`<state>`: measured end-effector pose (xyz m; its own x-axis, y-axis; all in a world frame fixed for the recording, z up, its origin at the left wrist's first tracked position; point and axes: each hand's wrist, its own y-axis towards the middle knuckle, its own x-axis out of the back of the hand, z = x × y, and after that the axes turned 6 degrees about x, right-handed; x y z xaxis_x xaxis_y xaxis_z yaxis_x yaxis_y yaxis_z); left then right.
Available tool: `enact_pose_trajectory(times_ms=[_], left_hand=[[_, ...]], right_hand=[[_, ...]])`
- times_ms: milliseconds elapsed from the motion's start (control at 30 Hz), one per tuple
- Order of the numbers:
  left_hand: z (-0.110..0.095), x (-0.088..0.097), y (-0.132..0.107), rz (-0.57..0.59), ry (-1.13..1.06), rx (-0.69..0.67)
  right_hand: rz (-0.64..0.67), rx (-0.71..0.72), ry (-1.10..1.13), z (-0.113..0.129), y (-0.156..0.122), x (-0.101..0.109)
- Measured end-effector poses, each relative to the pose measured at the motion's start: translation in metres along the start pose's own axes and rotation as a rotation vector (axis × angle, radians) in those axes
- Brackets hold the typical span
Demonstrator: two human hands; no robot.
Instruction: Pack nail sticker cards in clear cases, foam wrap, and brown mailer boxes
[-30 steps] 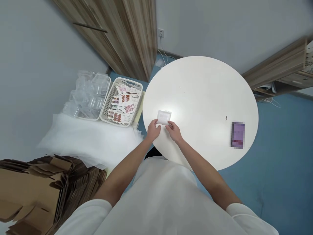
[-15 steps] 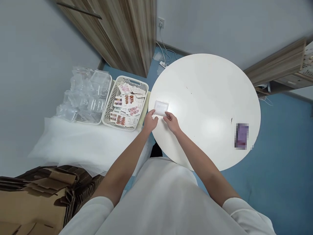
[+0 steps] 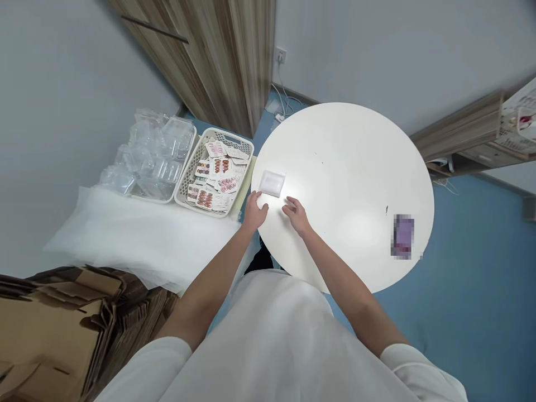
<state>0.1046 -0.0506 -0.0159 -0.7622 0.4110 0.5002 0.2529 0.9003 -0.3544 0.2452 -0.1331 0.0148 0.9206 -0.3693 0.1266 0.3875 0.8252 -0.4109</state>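
A small, clear plastic box (image 3: 272, 183) lies flat on the left side of the round white table (image 3: 335, 145). Near its lower left corner is my left hand (image 3: 254, 213), fingers apart; whether a fingertip touches the box I cannot tell. My right hand (image 3: 296, 215) hovers just right of the box, apart from it, with its fingers spread and nothing in them. Left of the table, a white basket (image 3: 180, 192) holds several cards of colourful press-on nails (image 3: 220, 166).
A second white bin (image 3: 171, 195) is heaped with clear plastic packages (image 3: 153, 151). Below the bins lie white translucent sheets (image 3: 138, 229), with stacked flattened cardboard (image 3: 46, 324) at lower left. A blurred purple object (image 3: 403, 235) rests at the table's right. Wooden cabinets (image 3: 221, 61) stand behind.
My right hand has let go of the plastic box and drawn back to the right, its fingers opening. The box now lies on the table, slightly turned. The whole view has shifted a little.
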Motion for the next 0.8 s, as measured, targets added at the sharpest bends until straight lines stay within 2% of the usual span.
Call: enact_pose_trajectory(times_ms=[133,233,333,433,533,600,700,800], left_hand=[[0.000,-0.005,-0.039,-0.012,0.020,0.006],[0.005,-0.010,-0.079,0.069,0.040,0.031],[0.013,-0.016,-0.117,0.188,0.037,0.057],[0.016,-0.017,-0.152,0.192,0.029,0.073],[0.010,-0.009,-0.183,0.162,0.035,0.064],[0.003,0.002,-0.202,0.156,0.055,0.005],[-0.002,0.026,-0.223,0.075,0.100,-0.030],[0.006,0.056,-0.241,-0.067,0.146,-0.047]], right_hand=[[0.005,-0.032,0.009,-0.014,-0.033,0.020],[0.004,-0.016,0.003,-0.026,-0.062,0.035],[0.066,0.005,0.022,-0.038,-0.088,0.049],[0.115,0.035,0.006,-0.047,-0.104,0.054],[0.202,0.075,-0.033,-0.050,-0.111,0.046],[0.282,0.110,-0.060,-0.047,-0.113,0.033],[0.408,0.190,-0.118,-0.037,-0.115,0.009],[0.522,0.291,-0.214,-0.020,-0.121,-0.018]])
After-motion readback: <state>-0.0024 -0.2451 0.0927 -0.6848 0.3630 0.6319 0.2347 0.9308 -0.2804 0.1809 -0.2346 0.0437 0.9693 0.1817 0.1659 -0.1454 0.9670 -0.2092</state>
